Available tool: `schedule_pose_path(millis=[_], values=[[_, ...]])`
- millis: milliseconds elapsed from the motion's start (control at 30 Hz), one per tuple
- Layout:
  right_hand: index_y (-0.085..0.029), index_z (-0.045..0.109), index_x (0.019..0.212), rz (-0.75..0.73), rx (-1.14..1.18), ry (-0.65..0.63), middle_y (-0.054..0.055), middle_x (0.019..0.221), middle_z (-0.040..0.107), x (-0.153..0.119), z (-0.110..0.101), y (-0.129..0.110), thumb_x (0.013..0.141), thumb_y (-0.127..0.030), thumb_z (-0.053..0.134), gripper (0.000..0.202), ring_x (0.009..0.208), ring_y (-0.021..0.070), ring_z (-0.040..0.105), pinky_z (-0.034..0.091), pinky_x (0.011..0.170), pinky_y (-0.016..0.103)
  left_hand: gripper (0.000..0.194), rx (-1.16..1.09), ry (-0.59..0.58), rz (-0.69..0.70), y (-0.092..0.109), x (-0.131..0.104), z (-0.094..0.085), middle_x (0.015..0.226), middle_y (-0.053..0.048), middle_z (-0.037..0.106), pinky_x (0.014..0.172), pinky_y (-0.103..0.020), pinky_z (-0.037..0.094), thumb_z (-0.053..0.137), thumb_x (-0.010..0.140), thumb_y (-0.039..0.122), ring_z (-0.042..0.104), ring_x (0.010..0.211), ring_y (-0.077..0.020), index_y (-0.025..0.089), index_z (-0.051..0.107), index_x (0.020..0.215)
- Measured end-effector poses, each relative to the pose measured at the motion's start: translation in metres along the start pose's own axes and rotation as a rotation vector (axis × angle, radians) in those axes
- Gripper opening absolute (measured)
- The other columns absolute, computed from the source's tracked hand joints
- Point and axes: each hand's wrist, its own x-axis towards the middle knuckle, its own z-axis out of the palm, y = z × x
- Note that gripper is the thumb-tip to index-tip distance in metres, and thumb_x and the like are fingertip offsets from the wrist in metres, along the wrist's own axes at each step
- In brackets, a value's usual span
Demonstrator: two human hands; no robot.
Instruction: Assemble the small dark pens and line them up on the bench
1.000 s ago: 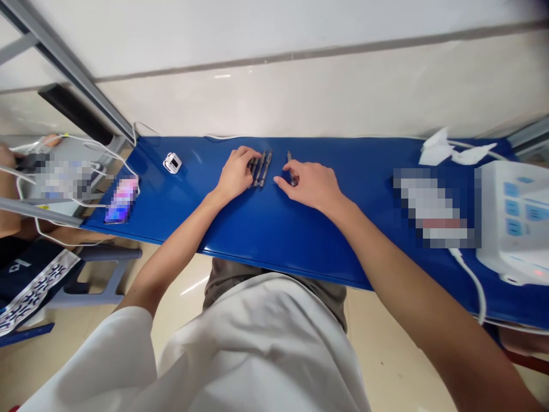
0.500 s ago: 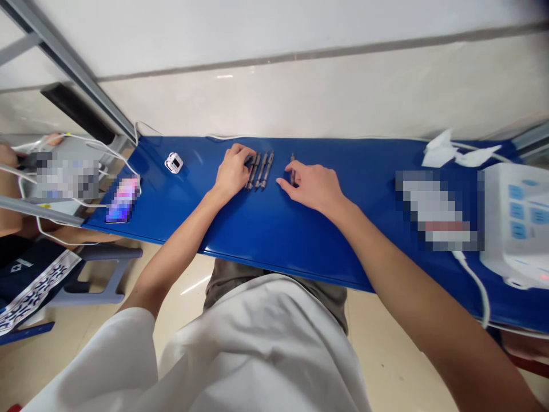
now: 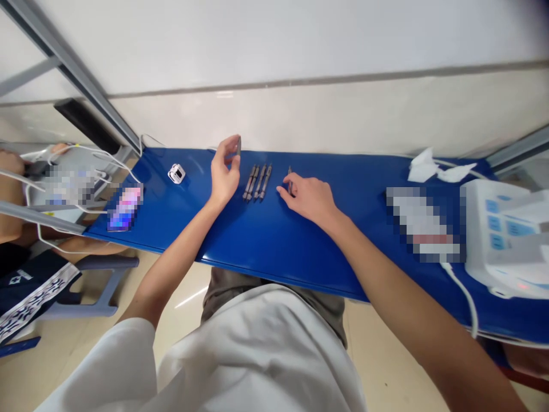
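Note:
My left hand (image 3: 226, 173) is raised over the blue table (image 3: 240, 240), its fingers closed on a dark pen (image 3: 239, 145) held upright. Just right of it, several grey pens (image 3: 259, 183) lie side by side on the table. My right hand (image 3: 309, 194) rests farther right, with thumb and index finger near another pen (image 3: 290, 178). That pen is partly hidden by the fingers, and its tip shows above them; whether the fingers grip it is unclear.
A small white device (image 3: 176, 173) and a phone (image 3: 125, 207) lie at the left. At the right are crumpled tissue (image 3: 437, 167), a blurred object with a cable (image 3: 424, 223) and a white machine (image 3: 497, 240). Another person's arm (image 3: 11, 200) shows far left.
My left hand has lifted away from the row of pens, turned, and now holds one pen up. My right hand has stayed by its pen. The view has shifted slightly.

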Motion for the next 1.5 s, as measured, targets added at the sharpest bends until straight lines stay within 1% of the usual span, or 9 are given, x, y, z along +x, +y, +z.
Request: schedule_pose_path(millis=[167, 267, 400, 500, 600, 733, 933, 1167, 1500], values=[[-0.026, 0.073, 0.126, -0.023, 0.062, 0.089, 0.006, 0.084, 0.075, -0.003, -0.001, -0.003, 0.108, -0.055, 0.061, 0.036, 0.081, 0.0304, 0.073, 0.050, 0.073, 0.039, 0.056, -0.243, 0.052, -0.176, 0.006, -0.002, 0.009, 0.140, -0.014, 0.074, 0.108, -0.048, 0.061, 0.061, 0.109, 0.046, 0.074, 0.125, -0.0260, 0.030, 0.050, 0.162], [-0.024, 0.070, 0.131, -0.084, 0.162, 0.247, 0.010, 0.100, 0.076, -0.001, -0.002, -0.005, 0.108, -0.059, 0.060, 0.043, 0.094, 0.0320, 0.074, 0.056, 0.083, 0.043, 0.057, -0.494, 0.073, -0.288, 0.016, -0.003, 0.016, 0.128, -0.010, 0.078, 0.108, -0.043, 0.060, 0.078, 0.096, 0.037, 0.074, 0.116, -0.0224, 0.027, 0.064, 0.150], [-0.024, 0.065, 0.135, -0.186, 0.250, 0.314, 0.017, 0.122, 0.076, 0.015, -0.004, -0.011, 0.108, -0.059, 0.059, 0.045, 0.110, 0.0350, 0.075, 0.058, 0.097, 0.048, 0.048, -0.803, -0.017, -0.378, 0.035, 0.005, 0.030, 0.112, -0.005, 0.079, 0.100, -0.035, 0.059, 0.097, 0.077, 0.036, 0.074, 0.102, -0.0199, 0.024, 0.081, 0.122], [-0.025, 0.067, 0.120, -0.208, 0.218, 0.266, 0.016, 0.112, 0.079, 0.035, -0.007, -0.018, 0.112, -0.054, 0.045, 0.037, 0.104, 0.0362, 0.076, 0.057, 0.092, 0.047, 0.042, -0.950, -0.133, -0.395, 0.050, 0.019, 0.046, 0.104, -0.006, 0.080, 0.094, -0.034, 0.058, 0.101, 0.073, 0.039, 0.074, 0.094, -0.0201, 0.021, 0.086, 0.107], [-0.027, 0.064, 0.106, -0.121, 0.257, 0.283, 0.013, 0.092, 0.078, 0.050, -0.005, -0.024, 0.113, -0.051, 0.033, 0.040, 0.084, 0.0363, 0.078, 0.056, 0.076, 0.044, 0.037, -1.074, -0.070, -0.391, 0.058, 0.032, 0.063, 0.115, -0.010, 0.082, 0.100, -0.036, 0.058, 0.099, 0.077, 0.043, 0.076, 0.105, -0.0236, 0.021, 0.087, 0.104], [-0.032, 0.066, 0.096, -0.057, 0.402, 0.420, 0.012, 0.089, 0.080, 0.053, 0.003, -0.018, 0.111, -0.063, 0.033, 0.048, 0.078, 0.0380, 0.079, 0.057, 0.074, 0.045, 0.035, -1.238, 0.026, -0.513, 0.051, 0.031, 0.078, 0.127, -0.014, 0.083, 0.118, -0.041, 0.054, 0.093, 0.082, 0.047, 0.074, 0.132, -0.0308, 0.023, 0.087, 0.107], [-0.034, 0.068, 0.087, 0.001, 0.510, 0.446, 0.008, 0.073, 0.073, 0.036, 0.006, -0.005, 0.106, -0.072, 0.043, 0.050, 0.063, 0.0365, 0.072, 0.055, 0.068, 0.046, 0.022, -1.259, -0.024, -0.646, 0.030, 0.010, 0.079, 0.109, -0.015, 0.085, 0.116, -0.042, 0.059, 0.088, 0.086, 0.038, 0.081, 0.115, -0.0299, 0.020, 0.086, 0.099], [-0.029, 0.067, 0.091, 0.016, 0.631, 0.491, 0.004, 0.069, 0.066, 0.034, 0.002, -0.019, 0.109, -0.075, 0.041, 0.056, 0.065, 0.0303, 0.064, 0.050, 0.070, 0.042, 0.020, -1.311, -0.085, -0.705, 0.033, 0.013, 0.071, 0.109, -0.014, 0.084, 0.113, -0.039, 0.061, 0.082, 0.093, 0.037, 0.082, 0.109, -0.0259, 0.020, 0.084, 0.101], [-0.023, 0.069, 0.096, 0.006, 0.666, 0.496, -0.002, 0.064, 0.054, 0.032, 0.012, -0.018, 0.111, -0.074, 0.043, 0.059, 0.057, 0.0208, 0.051, 0.043, 0.063, 0.033, 0.025, -1.471, -0.001, -0.813, 0.027, 0.013, 0.072, 0.111, -0.017, 0.082, 0.103, -0.035, 0.063, 0.070, 0.102, 0.032, 0.080, 0.103, -0.0226, 0.011, 0.082, 0.108]])
